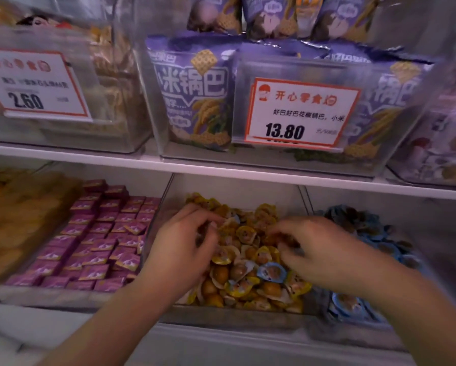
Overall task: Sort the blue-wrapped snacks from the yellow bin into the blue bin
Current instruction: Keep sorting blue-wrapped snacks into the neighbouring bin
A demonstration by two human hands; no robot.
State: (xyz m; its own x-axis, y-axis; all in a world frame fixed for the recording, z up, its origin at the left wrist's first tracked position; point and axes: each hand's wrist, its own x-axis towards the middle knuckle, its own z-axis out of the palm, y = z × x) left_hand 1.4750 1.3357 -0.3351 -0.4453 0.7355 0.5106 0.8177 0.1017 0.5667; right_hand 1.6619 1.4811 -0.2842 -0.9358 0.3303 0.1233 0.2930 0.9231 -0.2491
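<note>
A head-worn camera looks down at a shop shelf where a person's two bare hands work in a clear bin of yellow-wrapped snacks (250, 249) on the lower shelf. The left hand (184, 249) rests on the left side of the heap with its fingers curled down among the wrappers; the picture is blurred there, so whether it is holding one cannot be told. The right hand (316, 249) lies over the right side of the same heap, fingers bent toward the wrappers, and its grip likewise cannot be told. One blue-wrapped snack (271, 272) lies in plain sight on top of the yellow ones, between the two wrists and just beside the right hand. Immediately to the right stands the bin of blue-wrapped snacks (364, 225), partly hidden by the right forearm. To the left of the yellow bin is a bin of small pink boxes (100, 233). On the shelf above, a clear bin holds purple snack bags (195, 96), with a white price tag (301, 114) reading 13.80 on its front; a second price tag (34, 83) at the far left reads 2.60.
</note>
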